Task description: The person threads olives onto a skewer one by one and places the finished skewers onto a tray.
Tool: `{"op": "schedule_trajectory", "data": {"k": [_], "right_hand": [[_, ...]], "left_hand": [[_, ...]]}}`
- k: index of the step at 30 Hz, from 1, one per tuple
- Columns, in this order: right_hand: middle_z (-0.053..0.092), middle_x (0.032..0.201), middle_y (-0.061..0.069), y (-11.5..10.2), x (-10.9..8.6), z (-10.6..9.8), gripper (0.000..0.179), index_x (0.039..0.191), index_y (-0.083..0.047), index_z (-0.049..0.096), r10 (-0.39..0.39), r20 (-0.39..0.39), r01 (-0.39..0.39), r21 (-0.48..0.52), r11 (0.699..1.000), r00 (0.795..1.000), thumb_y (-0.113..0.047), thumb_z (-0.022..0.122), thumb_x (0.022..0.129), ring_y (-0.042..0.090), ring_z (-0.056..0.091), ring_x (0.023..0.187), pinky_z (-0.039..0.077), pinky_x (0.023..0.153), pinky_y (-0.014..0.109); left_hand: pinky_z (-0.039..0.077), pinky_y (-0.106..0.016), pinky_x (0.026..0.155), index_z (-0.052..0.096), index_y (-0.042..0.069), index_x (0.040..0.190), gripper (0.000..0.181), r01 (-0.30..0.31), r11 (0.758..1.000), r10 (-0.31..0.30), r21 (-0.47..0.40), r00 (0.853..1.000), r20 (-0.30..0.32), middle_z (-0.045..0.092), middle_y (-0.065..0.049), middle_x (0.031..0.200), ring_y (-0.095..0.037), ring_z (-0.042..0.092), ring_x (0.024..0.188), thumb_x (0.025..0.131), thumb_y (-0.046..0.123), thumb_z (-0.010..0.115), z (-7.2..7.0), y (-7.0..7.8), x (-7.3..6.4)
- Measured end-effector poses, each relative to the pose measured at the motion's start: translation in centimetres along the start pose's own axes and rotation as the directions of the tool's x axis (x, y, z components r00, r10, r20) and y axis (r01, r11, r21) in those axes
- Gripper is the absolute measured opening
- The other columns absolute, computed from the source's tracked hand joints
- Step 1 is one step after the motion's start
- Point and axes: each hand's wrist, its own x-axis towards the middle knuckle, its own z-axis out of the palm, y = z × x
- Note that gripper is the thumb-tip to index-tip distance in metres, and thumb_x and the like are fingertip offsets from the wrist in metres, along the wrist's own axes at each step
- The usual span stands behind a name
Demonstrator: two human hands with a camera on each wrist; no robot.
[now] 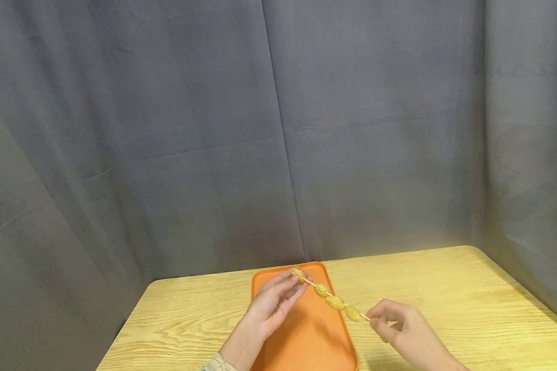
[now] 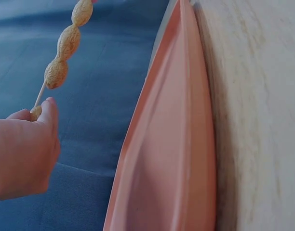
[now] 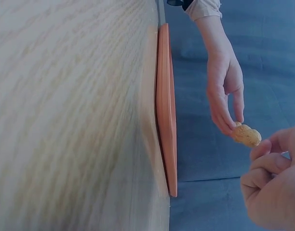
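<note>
A thin wooden skewer (image 1: pixel 310 282) carries several peanuts in their shells (image 1: pixel 336 302). It slants down to the right above the orange tray. At its upper left end, my left hand (image 1: pixel 271 304) pinches one peanut (image 1: pixel 299 274) between thumb and fingers; a gap of bare stick parts this peanut from the other three, which sit close together. My right hand (image 1: pixel 406 330) pinches the skewer's lower right end with thumb and index finger. In the left wrist view the row of peanuts (image 2: pixel 68 42) rises from my left fingertips, and the right hand is almost wholly out of frame.
Beneath the hands, the orange rectangular tray (image 1: pixel 327 355) lies on a wood-grain table (image 1: pixel 445 288). Grey cloth (image 1: pixel 204 206) hangs behind the table and along both sides. A light sleeve cuff (image 1: pixel 219 363) shows at the left wrist.
</note>
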Motion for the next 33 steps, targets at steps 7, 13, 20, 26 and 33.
{"op": "schedule_trajectory", "data": {"k": [7,13,20,26,33], "right_hand": [[0.067,0.105,0.012,0.4,0.1,0.1,0.017,0.099,-0.009,0.065,-0.020,0.005,0.020,0.005,1.000,1.000,-0.023,0.062,0.092,0.010,0.066,0.072,0.051,0.064,0.024],[0.064,0.091,0.003,0.5,0.1,0.1,0.015,0.099,-0.010,0.065,-0.068,0.016,0.068,-0.005,0.998,0.998,-0.023,0.059,0.094,0.002,0.061,0.072,0.050,0.062,0.023],[0.066,0.098,0.007,0.4,0.0,0.1,0.016,0.102,-0.006,0.064,-0.054,0.024,0.054,0.002,0.999,0.998,-0.019,0.059,0.094,0.004,0.065,0.076,0.049,0.064,0.022],[0.066,0.098,0.009,0.3,-0.1,0.0,0.019,0.103,-0.005,0.064,-0.022,0.024,0.022,0.015,1.000,0.999,-0.021,0.060,0.093,0.009,0.067,0.077,0.049,0.066,0.024],[0.065,0.093,0.011,0.3,-0.1,0.1,0.018,0.101,-0.006,0.064,-0.016,0.029,0.015,0.021,1.000,0.999,-0.021,0.061,0.092,0.013,0.068,0.080,0.051,0.067,0.025]], "left_hand": [[0.042,-0.032,0.107,0.044,-0.005,0.135,0.044,0.000,1.000,-0.001,0.022,1.000,0.004,0.056,-0.016,0.131,-0.030,0.050,0.130,0.094,0.006,0.056,0.1,-0.3,-0.1],[0.042,-0.033,0.107,0.052,-0.004,0.127,0.035,0.008,0.998,-0.011,0.064,0.999,0.037,0.063,-0.013,0.123,-0.026,0.056,0.125,0.094,0.008,0.057,0.0,-0.4,0.0],[0.043,-0.033,0.107,0.053,-0.001,0.126,0.037,0.041,0.996,-0.042,0.074,0.999,0.003,0.063,-0.012,0.124,-0.026,0.053,0.128,0.092,0.011,0.061,0.2,-0.6,0.0],[0.043,-0.034,0.107,0.047,-0.004,0.132,0.048,0.046,0.996,-0.043,0.081,0.998,-0.040,0.058,-0.017,0.128,-0.025,0.055,0.124,0.090,0.012,0.064,0.3,-0.9,0.0],[0.045,-0.034,0.105,0.050,-0.004,0.129,0.046,0.046,0.993,-0.037,0.106,0.996,-0.087,0.059,-0.017,0.125,-0.023,0.060,0.117,0.089,0.013,0.065,0.3,-1.5,0.0]]}}
